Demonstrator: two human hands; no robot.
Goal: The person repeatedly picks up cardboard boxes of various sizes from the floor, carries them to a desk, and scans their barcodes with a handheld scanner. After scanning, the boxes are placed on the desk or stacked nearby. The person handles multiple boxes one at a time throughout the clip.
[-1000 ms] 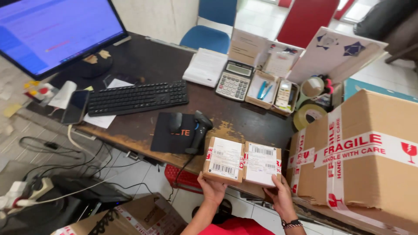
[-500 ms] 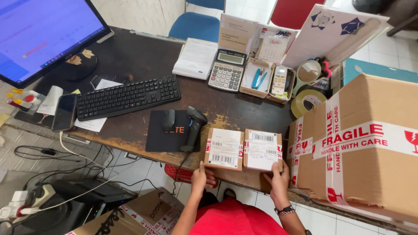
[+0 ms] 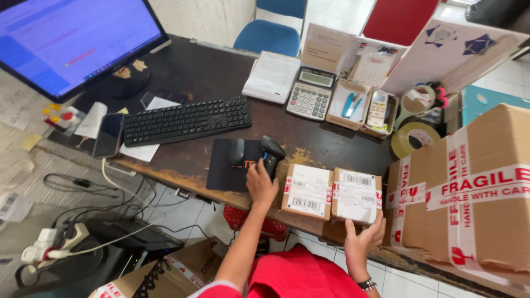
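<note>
Nearest the camera, the right hand point(image 3: 361, 238) is cupping the near edge of the right parcel point(image 3: 356, 195), which is lying on the worktop point(image 3: 182, 165) touching the left parcel point(image 3: 307, 191). The left hand point(image 3: 260, 182), a second ago holding the left parcel, is now closing around the scanner point(image 3: 270, 154) by the mat point(image 3: 232, 165); apparently scanning is beginning. Farther back are lying a keyboard point(image 3: 186, 119) and calculator point(image 3: 310, 94).

Left hand point(image 3: 260, 185) grips the black barcode scanner point(image 3: 270, 154) on the dark bench point(image 3: 210, 72). Right hand point(image 3: 361, 240) cups the near edge of the right small labelled parcel point(image 3: 356, 195); its twin point(image 3: 307, 190) sits touching alongside.
</note>
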